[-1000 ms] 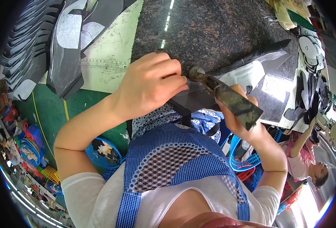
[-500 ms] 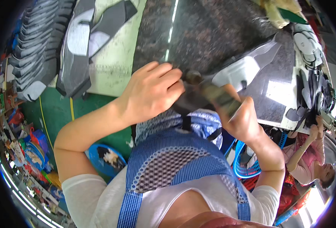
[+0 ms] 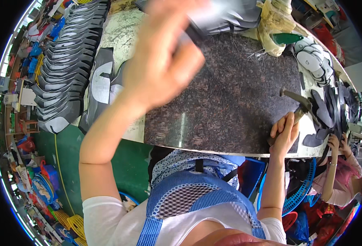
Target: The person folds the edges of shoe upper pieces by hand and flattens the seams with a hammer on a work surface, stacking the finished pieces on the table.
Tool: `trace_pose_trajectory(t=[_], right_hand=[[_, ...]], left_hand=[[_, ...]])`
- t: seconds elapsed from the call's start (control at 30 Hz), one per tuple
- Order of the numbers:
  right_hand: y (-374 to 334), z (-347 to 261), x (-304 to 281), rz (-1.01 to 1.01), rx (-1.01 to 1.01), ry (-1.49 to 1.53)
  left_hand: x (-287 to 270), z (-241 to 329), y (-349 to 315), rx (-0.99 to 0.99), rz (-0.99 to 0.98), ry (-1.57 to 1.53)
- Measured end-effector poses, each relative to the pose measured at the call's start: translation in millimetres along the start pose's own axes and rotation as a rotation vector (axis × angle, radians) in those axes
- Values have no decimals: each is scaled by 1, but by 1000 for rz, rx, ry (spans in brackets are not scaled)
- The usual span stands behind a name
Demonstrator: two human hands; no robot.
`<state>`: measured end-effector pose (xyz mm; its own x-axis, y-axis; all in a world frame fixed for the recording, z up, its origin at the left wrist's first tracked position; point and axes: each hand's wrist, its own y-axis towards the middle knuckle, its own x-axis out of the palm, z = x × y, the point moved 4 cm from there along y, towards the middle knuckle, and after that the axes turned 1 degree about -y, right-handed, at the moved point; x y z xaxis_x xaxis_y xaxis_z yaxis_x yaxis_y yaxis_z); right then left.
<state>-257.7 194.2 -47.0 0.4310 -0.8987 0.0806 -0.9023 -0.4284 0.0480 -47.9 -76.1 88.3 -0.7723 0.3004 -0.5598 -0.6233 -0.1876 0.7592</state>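
My left hand (image 3: 158, 61) is raised over the far left of the dark stone slab (image 3: 226, 94) and blurred by motion. A smeared grey and white cut piece (image 3: 213, 16) is at its fingers, which appear closed on the edge, though the grip is partly hidden. Beside it lies a pile of similar grey and white pieces (image 3: 246, 18). My right hand (image 3: 285, 133) is closed around the handle of a hammer (image 3: 296, 98) at the slab's right side. The hammer's narrow metal head points away from me, above the slab.
A long overlapping row of grey and white pieces (image 3: 66, 78) runs along the left. Another piece (image 3: 101, 84) lies nearer the slab. At right are a yellowish lump with stringy fibres (image 3: 273, 30), white pieces (image 3: 312, 59) and black pieces (image 3: 322, 108). A co-worker (image 3: 336, 176) handles dark parts there.
The grey and white piece has left the near part of the slab. My left hand has moved forward, away from me. My right hand has moved right with the hammer.
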Motion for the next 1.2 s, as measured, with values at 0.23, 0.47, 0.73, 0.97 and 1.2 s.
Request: trace_pose_trajectory(t=[0.23, 0.47, 0.73, 0.97, 1.2], right_hand=[[13, 7, 23, -94, 45, 12], [7, 13, -6, 10, 33, 5], [6, 9, 13, -104, 54, -29], [-22, 1, 42, -457, 35, 21], [-46, -10, 61, -392, 373, -101]], left_hand=[[96, -55, -75, -224, -602, 297], [-34, -38, -108, -436, -113, 591], [-170, -53, -193, -1083, 249, 169], [-77, 13, -96, -772, -442, -1107], [55, 17, -99, -863, -1239, -1159]])
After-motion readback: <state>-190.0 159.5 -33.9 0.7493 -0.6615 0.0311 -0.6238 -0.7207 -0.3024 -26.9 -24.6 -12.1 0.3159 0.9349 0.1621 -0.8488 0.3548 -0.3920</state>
